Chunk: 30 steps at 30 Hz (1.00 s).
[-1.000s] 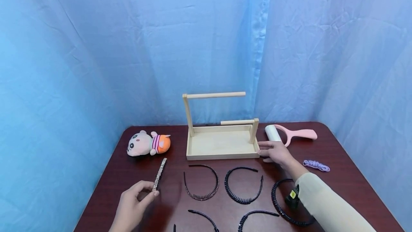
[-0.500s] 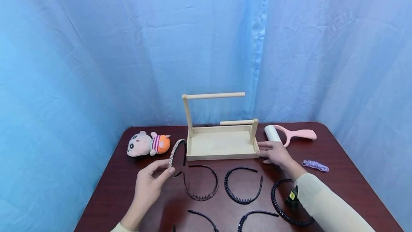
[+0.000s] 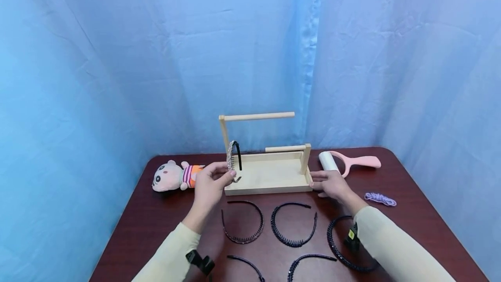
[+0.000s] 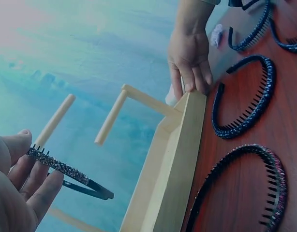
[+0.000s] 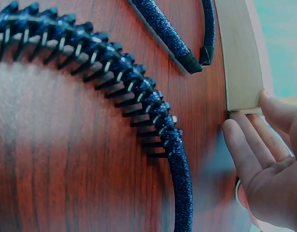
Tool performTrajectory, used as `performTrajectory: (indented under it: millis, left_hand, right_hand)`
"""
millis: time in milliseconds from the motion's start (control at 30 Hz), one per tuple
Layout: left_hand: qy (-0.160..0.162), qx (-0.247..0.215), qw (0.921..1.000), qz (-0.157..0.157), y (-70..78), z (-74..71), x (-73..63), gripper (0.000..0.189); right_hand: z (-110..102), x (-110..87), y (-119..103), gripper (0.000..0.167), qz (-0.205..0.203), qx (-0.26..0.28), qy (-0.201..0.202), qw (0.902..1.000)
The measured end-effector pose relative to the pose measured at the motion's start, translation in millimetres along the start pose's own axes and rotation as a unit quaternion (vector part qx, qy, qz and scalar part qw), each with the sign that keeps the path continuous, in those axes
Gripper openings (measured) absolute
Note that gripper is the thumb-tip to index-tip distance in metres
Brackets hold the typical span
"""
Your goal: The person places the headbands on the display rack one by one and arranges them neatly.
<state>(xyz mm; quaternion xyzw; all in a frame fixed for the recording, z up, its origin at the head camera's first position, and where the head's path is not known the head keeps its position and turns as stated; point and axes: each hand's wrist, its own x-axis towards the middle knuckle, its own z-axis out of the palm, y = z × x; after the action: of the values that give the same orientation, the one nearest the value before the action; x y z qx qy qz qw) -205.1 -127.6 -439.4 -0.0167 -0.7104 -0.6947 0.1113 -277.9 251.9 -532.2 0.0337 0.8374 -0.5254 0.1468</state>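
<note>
My left hand (image 3: 209,187) pinches a glittery silver headband (image 3: 230,156) between thumb and fingers. Held upright, the band overlaps the left end of a pale wooden stand (image 3: 270,189) in the head view; its black inner teeth and tips show in the left wrist view. The stand has a shallow tray base, a tall post with a long rod on the left and a short post with a rod on the right. At the tray's right end, my right hand (image 3: 332,185) rests extended fingers against the wall, touching the corner in the right wrist view.
Several dark toothed headbands (image 3: 293,243) lie on the red-brown table in front of the stand. A plush doll (image 3: 172,176) lies at the left. To the right are a pink-handled lint roller (image 3: 362,161) and a lilac cord bundle (image 3: 379,199). Blue curtains hang behind.
My left hand has carried the glittery headband right and away from me, from open table to the stand's left end, turning it so its curve shows. My right hand has stayed at the tray.
</note>
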Motion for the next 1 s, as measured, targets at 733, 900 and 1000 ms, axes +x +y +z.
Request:
performTrajectory:
  millis: [733,900,1000]
  left_hand:
    - [-0.045,0.045,0.9975,-0.031,-31.3,89.8,42.0,0.027]
    - [-0.056,0.066,0.996,-0.023,-37.9,114.8,42.0,0.023]
    - [-0.059,0.07,0.9956,-0.021,-38.5,131.2,41.7,0.02]
  right_hand:
    - [7.5,1.1,-8.7,0.05,0.008,-0.011,0.006,0.9999]
    - [4.1,-2.9,-7.7,0.051,0.005,-0.009,0.0,0.9999]
    - [1.4,-4.0,-7.0,0.051,0.009,-0.006,0.001,0.9999]
